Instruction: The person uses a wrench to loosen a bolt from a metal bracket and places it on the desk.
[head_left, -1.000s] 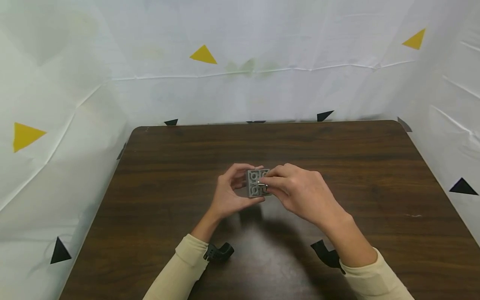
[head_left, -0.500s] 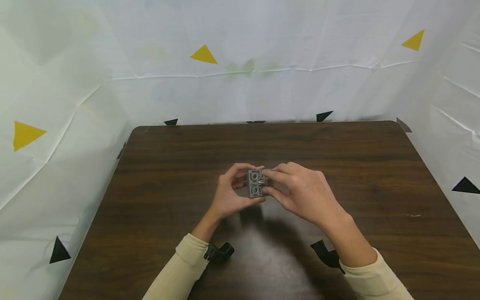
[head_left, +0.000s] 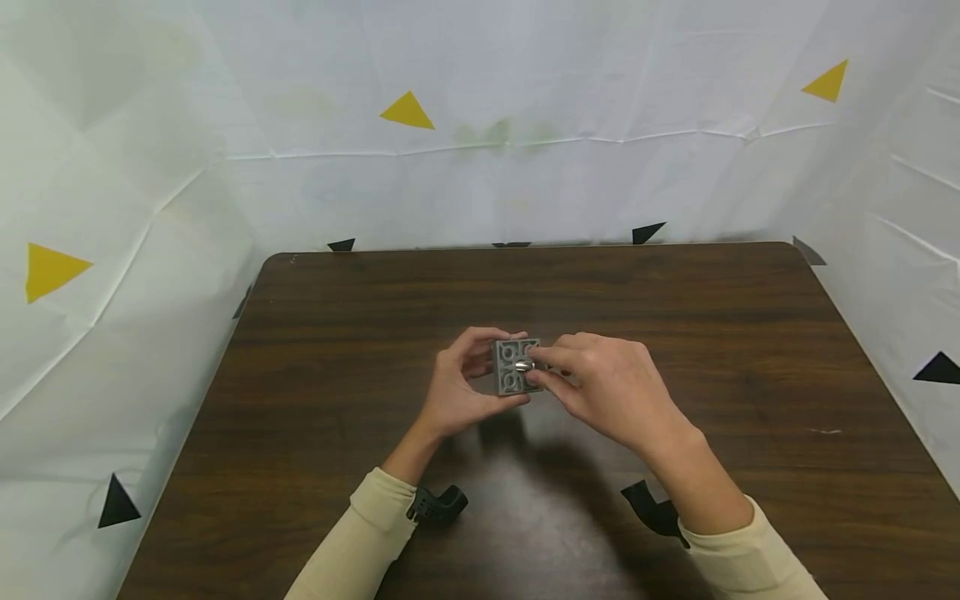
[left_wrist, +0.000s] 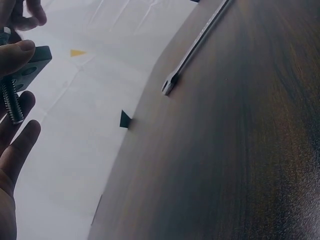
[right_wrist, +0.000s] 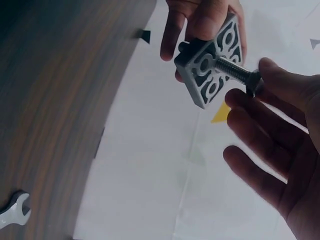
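Bolt [right_wrist: 235, 71] and grey plate [head_left: 513, 365] sat together above the wooden table [head_left: 315, 333], held up off it between our two hands. Our left hand [head_left: 459, 383] gripped the plate by its edges, thumb along the near side and fingers curled over the far one, so the patterned face looked toward us. Our right hand [head_left: 603, 385] pinched the bolt's head between thumb and fingertips [right_wrist: 280, 82], the remaining fingers hanging loose below; the threaded shank passed through a hole near the plate's middle, and in the left wrist view its threaded end [left_wrist: 11, 105] stuck out behind the plate beside our left fingers. We judged both pieces rigid metal, light enough for a fingertip hold, the threads giving good purchase but the smooth head likely to slip, so the head's rim seemed the place to hold. A wrench [left_wrist: 192, 47] lay on the table, well away from our fingers.
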